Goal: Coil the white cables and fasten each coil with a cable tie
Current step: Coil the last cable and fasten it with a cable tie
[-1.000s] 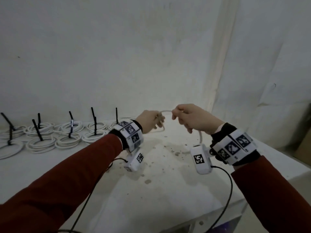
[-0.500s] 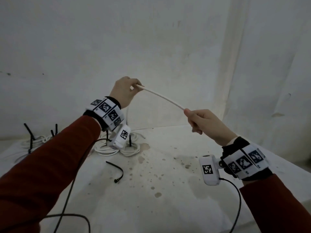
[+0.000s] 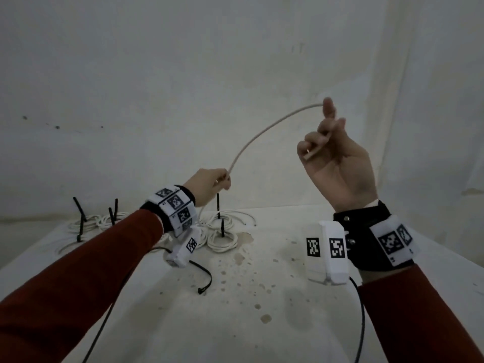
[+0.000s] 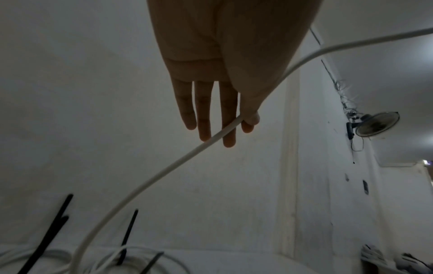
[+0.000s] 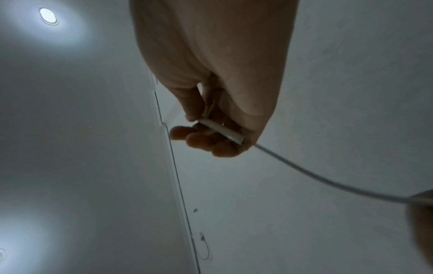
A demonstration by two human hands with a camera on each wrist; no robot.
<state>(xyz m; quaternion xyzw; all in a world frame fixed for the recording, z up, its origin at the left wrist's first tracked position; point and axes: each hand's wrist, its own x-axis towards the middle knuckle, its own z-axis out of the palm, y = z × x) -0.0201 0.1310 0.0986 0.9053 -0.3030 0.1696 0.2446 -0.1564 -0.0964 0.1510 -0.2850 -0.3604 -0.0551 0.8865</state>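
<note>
Cable [image 3: 262,134] between hands, above table [image 3: 262,336]

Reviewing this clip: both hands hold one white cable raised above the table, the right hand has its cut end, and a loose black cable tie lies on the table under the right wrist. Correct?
Not quite. The loose black cable tie lies under the left wrist, as the head view shows. The rest stands: left hand and right hand hold the white cable above the table.

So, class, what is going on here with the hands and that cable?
A person is working a white cable held in the air between both hands. The right hand grips its cut end, raised; the left hand pinches it lower down. Behind, on the table, lie finished coils with black ties. A loose tie lies nearby.
</note>
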